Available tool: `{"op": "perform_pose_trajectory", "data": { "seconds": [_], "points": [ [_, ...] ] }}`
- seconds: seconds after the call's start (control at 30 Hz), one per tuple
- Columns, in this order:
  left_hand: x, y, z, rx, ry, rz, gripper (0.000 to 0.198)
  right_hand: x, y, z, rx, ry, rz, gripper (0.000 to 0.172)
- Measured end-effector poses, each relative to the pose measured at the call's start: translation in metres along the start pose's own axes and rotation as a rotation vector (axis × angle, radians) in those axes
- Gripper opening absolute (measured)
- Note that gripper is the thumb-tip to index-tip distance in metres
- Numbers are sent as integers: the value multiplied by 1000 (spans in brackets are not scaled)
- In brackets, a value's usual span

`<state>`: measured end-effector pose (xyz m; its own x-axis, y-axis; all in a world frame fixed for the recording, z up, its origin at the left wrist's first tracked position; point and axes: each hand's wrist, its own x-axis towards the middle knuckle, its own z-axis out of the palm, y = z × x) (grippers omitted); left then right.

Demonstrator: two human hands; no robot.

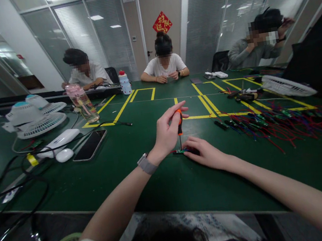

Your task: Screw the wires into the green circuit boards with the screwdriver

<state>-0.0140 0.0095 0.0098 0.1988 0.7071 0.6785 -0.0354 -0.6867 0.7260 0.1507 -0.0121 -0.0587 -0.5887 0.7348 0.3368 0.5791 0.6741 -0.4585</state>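
My left hand [168, 129] is closed around the orange and black handle of a screwdriver [180, 127], which stands upright with its shaft pointing down. The screwdriver's tip meets a small green circuit board [178, 151] lying on the green table [146, 184]. My right hand [204, 152] rests low on the table, its fingers closed on the right end of the board. Those fingers hide part of the board and a dark piece at that end. A short red wire shows at the board's left end.
Several circuit boards with red and blue wires [271, 123] lie heaped at the right. To the left are a phone [90, 145], a white mouse [64, 155], black cables, a pink-lidded bottle [82, 104] and white fans [35, 118]. Three people sit across the table.
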Motion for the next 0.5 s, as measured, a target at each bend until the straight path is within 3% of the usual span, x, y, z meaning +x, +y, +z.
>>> {"op": "perform_pose_trajectory", "data": {
  "seconds": [0.23,0.4,0.5],
  "points": [
    [0,0,0,210,99,100,18,1,-1,0,-1,5,12,10],
    [0,-1,0,2,3,12,32,1,-1,0,-2,6,11,9],
    [0,-2,1,32,25,10,28,0,-1,0,0,6,13,9]
  ]
}}
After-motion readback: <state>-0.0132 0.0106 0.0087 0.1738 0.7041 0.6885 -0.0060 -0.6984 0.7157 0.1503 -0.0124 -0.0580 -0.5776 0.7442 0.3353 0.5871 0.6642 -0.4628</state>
